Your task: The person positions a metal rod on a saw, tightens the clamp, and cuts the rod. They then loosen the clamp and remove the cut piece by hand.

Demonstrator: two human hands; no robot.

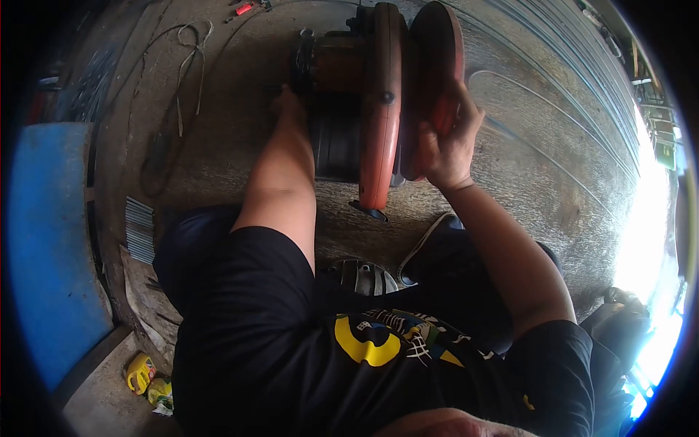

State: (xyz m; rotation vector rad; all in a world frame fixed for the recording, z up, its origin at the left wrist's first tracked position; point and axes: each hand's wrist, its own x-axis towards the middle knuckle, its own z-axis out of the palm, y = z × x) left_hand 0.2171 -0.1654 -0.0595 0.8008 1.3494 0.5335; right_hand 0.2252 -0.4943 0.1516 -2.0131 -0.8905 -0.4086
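A cut-off saw with a long red handle (380,146) and a dark motor body (338,138) stands on the floor in front of me. On its right side is a large reddish round wheel part (440,44). My right hand (449,142) grips the lower edge of that part, thumb on the near face and fingers around the outer side. My left hand (289,102) reaches to the far left side of the motor, close to its dark end (302,62). Shadow and the wrist hide most of its fingers.
Long thin metal rods (553,73) run along the floor at the right. A looped cord (191,58) lies at the left, near a blue panel (51,247). Yellow packets (140,373) lie at the lower left. A shoe (429,244) is below the saw.
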